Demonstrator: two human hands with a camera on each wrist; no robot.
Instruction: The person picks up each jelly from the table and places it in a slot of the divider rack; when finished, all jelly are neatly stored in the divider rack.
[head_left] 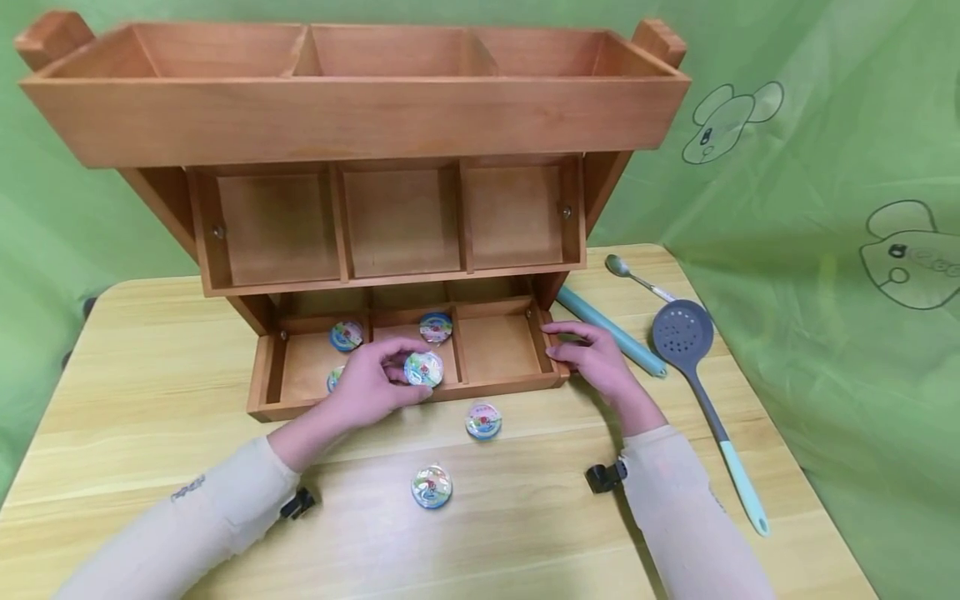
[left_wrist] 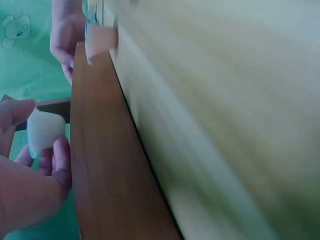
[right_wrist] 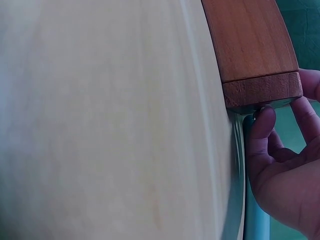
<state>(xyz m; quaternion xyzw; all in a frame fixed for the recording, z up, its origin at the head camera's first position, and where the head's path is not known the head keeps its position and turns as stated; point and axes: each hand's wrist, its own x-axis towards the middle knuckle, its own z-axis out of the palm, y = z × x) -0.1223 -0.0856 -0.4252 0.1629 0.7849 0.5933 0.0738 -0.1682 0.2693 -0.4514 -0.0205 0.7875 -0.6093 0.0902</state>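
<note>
My left hand (head_left: pixel 378 379) pinches a small jelly cup (head_left: pixel 424 368) with a printed film lid, above the middle compartment of the wooden rack's bottom tray (head_left: pixel 495 386). In the left wrist view the cup's pale side (left_wrist: pixel 47 129) shows between thumb and fingers. My right hand (head_left: pixel 596 358) holds the tray's right end, its fingertips on the end wall. Two jelly cups (head_left: pixel 346 336) sit in the left compartment, one partly hidden by my left hand. Another jelly cup (head_left: pixel 436 327) is at the back of the middle compartment. Two more lie on the table, a nearer cup (head_left: pixel 432 487) and a farther cup (head_left: pixel 483 422).
Above the bottom tray, the rack has a tilted middle tier (head_left: pixel 401 221) and a top tier (head_left: pixel 360 121), each with three compartments. To the right lie a teal rod (head_left: pixel 615 333), a spoon (head_left: pixel 618 267) and a grey slotted skimmer (head_left: pixel 682 333). Green cloth (head_left: pixel 810 183) hangs behind.
</note>
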